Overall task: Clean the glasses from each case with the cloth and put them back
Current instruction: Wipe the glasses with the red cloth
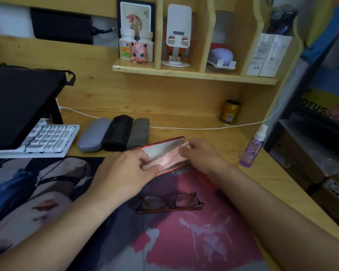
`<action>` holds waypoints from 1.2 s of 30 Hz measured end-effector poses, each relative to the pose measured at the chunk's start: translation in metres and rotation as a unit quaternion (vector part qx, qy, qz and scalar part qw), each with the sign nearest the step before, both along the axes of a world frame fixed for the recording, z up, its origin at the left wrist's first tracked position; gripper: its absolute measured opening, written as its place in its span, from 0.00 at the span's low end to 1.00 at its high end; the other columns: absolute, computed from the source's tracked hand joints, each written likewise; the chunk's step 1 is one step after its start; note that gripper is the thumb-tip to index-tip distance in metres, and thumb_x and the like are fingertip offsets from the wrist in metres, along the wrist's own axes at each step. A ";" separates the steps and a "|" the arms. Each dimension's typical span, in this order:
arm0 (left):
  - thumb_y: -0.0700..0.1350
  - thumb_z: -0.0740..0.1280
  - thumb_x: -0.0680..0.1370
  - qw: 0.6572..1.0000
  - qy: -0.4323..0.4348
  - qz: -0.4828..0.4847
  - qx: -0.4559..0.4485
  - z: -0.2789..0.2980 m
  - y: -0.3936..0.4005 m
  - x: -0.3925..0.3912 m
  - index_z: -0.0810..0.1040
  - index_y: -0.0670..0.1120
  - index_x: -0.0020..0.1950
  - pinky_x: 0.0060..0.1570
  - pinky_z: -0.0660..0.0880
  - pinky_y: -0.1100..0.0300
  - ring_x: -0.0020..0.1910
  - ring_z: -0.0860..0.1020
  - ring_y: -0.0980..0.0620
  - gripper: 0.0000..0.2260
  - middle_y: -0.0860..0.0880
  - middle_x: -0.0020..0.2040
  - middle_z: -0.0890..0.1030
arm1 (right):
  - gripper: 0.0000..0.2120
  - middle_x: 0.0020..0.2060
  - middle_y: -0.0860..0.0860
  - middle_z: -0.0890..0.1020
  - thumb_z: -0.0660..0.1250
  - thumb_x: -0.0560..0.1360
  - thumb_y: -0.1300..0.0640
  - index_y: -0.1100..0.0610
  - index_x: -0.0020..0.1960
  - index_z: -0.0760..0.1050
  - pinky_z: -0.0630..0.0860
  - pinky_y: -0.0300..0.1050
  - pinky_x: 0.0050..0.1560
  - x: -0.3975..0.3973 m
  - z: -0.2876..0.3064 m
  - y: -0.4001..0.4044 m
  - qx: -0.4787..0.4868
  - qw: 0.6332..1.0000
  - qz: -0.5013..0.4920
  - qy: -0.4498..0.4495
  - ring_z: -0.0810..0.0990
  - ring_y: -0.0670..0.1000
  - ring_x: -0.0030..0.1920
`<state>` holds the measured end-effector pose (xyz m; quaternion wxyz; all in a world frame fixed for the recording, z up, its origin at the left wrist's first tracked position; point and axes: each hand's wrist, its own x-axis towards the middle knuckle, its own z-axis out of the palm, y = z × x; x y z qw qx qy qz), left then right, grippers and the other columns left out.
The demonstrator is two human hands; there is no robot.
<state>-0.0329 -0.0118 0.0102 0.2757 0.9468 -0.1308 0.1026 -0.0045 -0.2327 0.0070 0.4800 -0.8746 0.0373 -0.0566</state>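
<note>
A red glasses case (164, 145) lies open at the desk's middle, its pale lining showing. A pink cloth (171, 158) sits in the case. My left hand (125, 169) pinches the cloth's left end at the case. At the cloth's right end, my right hand (202, 155) grips it with curled fingers. Dark-framed glasses (170, 203) lie folded on the desk mat, nearer to me and apart from both hands. Three closed cases stand side by side behind: a blue-grey case (94, 134), a black case (117, 133), and a dark grey case (138, 132).
A purple spray bottle (252, 148) stands at the right. A white keyboard (47, 138) and a black laptop stand (18, 102) fill the left. A white cable (204, 128) runs along the back past a gold can (229, 112). A printed desk mat (184, 241) covers the front.
</note>
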 end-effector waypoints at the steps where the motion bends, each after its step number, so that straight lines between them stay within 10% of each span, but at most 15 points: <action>1: 0.64 0.70 0.74 1.000 -0.014 0.004 0.010 -0.001 -0.001 0.000 0.81 0.58 0.46 0.43 0.79 0.55 0.42 0.81 0.56 0.11 0.59 0.40 0.83 | 0.10 0.35 0.52 0.80 0.66 0.80 0.55 0.60 0.44 0.79 0.70 0.41 0.34 0.001 0.000 0.003 -0.018 1.000 -0.011 -0.001 0.76 0.48 0.34; 7: 0.45 0.66 0.78 0.994 -0.111 0.014 0.019 -0.011 0.001 0.005 0.82 0.49 0.42 0.35 0.78 0.48 0.34 0.79 0.45 0.07 0.50 0.33 0.81 | 0.16 0.33 0.51 0.76 0.62 0.81 0.52 0.58 0.37 0.74 0.67 0.46 0.33 0.004 0.000 0.012 -0.154 0.988 -0.013 0.015 0.76 0.54 0.37; 13: 0.65 0.66 0.76 0.990 -0.141 -0.017 0.021 -0.008 -0.002 -0.001 0.82 0.55 0.50 0.36 0.78 0.51 0.41 0.83 0.45 0.16 0.51 0.37 0.84 | 0.23 0.25 0.50 0.69 0.63 0.81 0.50 0.56 0.29 0.66 0.60 0.46 0.28 0.004 0.001 0.012 -0.162 0.986 -0.026 -0.001 0.67 0.50 0.29; 21: 0.43 0.70 0.74 0.979 -0.191 -0.027 0.071 -0.010 0.005 0.005 0.79 0.50 0.39 0.26 0.72 0.53 0.28 0.76 0.43 0.05 0.49 0.27 0.75 | 0.17 0.27 0.46 0.69 0.68 0.76 0.59 0.54 0.31 0.68 0.60 0.42 0.28 -0.003 0.001 -0.004 -0.063 0.998 0.014 0.002 0.65 0.45 0.27; 26: 0.54 0.76 0.72 0.972 -0.202 -0.051 0.110 -0.011 0.000 0.004 0.82 0.50 0.43 0.31 0.76 0.52 0.34 0.81 0.43 0.09 0.49 0.33 0.82 | 0.13 0.30 0.52 0.72 0.63 0.79 0.58 0.60 0.36 0.71 0.64 0.47 0.33 -0.003 -0.002 -0.001 -0.122 0.991 0.028 -0.036 0.68 0.47 0.32; 36: 0.35 0.71 0.70 0.969 -0.181 -0.059 0.157 -0.015 0.006 0.009 0.80 0.48 0.34 0.26 0.75 0.50 0.30 0.77 0.45 0.08 0.50 0.32 0.76 | 0.12 0.41 0.58 0.81 0.68 0.77 0.47 0.53 0.43 0.69 0.72 0.52 0.41 -0.005 -0.013 0.018 -0.265 0.956 -0.011 -0.128 0.78 0.63 0.45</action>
